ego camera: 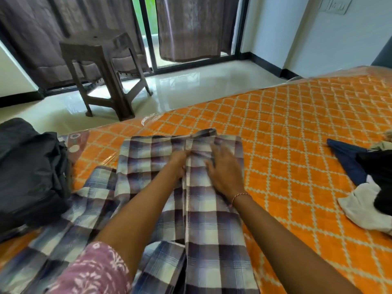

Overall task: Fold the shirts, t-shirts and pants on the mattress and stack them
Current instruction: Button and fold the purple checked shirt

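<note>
A purple-and-white plaid shirt (pixel 212 219) lies spread on the orange patterned mattress (pixel 286 128), collar end away from me. Its right side is folded in along a central edge, and a sleeve trails out to the left. My left hand (pixel 180 164) pinches the fabric at that central edge near the shirt's upper middle. My right hand (pixel 224 170) rests flat on the folded right panel with fingers spread. To the right lies a heap of other clothes (pixel 364 187), with navy, black and white pieces.
A dark bundle of fabric (pixel 29 172) sits at the mattress's left edge. Beyond the mattress are a glossy tiled floor, a brown plastic chair (pixel 101 77), curtains and a glass door. The mattress has a plastic cover.
</note>
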The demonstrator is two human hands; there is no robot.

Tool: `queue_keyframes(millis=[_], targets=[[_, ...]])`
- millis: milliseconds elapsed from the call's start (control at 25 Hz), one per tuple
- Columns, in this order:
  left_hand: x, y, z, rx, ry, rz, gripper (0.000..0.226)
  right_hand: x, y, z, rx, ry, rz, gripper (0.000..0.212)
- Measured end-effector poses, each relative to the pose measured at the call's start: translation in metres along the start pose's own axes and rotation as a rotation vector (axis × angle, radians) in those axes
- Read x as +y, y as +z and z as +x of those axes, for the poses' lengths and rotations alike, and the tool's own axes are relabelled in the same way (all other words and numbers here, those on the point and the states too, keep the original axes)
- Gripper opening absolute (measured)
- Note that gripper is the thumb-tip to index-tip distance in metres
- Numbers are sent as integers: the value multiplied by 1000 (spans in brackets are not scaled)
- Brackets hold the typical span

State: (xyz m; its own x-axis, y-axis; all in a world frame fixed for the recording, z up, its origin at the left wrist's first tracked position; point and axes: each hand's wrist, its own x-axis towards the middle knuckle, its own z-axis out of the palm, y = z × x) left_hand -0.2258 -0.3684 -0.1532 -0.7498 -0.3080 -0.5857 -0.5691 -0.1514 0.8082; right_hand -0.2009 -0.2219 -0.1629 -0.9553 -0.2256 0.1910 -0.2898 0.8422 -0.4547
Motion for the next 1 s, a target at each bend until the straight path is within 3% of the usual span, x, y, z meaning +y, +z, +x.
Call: queue_keyframes(millis=[80, 160, 240, 280, 400, 520, 560, 640, 720, 800, 880, 920, 1000], targets=[[-4, -5, 7, 54, 4, -214, 27, 18, 15, -7, -87, 36, -111, 59], [-8, -11, 8, 28, -5, -257, 25, 41, 17, -10, -55, 271, 120, 56], [-8, -11, 3, -19, 9, -257, 24, 56, 13, -10, 70, 385, 416, 51], [-7, -11, 0, -52, 26, -267, 26, 59, 8, -6, 103, 398, 406, 47], [-14, -15, -7, -195, 75, -427, 53, 50, -9, 22, 9, 230, 156, 43], [-18, -21, -15, -413, 119, -556, 70, -6, -13, 43, -96, 26, 190, 40], [-13, -16, -20, -521, 154, -544, 77, -26, -12, 44, -76, 9, 199, 47], [3, 3, -29, -659, 183, -468, 93, -38, -22, 53, 68, 187, 289, 50], [8, 28, -32, -560, 324, -173, 84, 6, -43, 68, 241, 481, 379, 45], [-8, 42, -25, -296, 631, 588, 59, 71, -68, 66, 323, 727, 559, 40], [-35, 48, -14, -122, 734, 1237, 61, 112, -73, 46, 339, 894, 706, 46], [-44, 50, -14, -74, 724, 1362, 68, 125, -66, 37, 276, 933, 711, 48], [-50, 54, -17, -58, 707, 1370, 84, 133, -55, 34, 130, 911, 720, 41]])
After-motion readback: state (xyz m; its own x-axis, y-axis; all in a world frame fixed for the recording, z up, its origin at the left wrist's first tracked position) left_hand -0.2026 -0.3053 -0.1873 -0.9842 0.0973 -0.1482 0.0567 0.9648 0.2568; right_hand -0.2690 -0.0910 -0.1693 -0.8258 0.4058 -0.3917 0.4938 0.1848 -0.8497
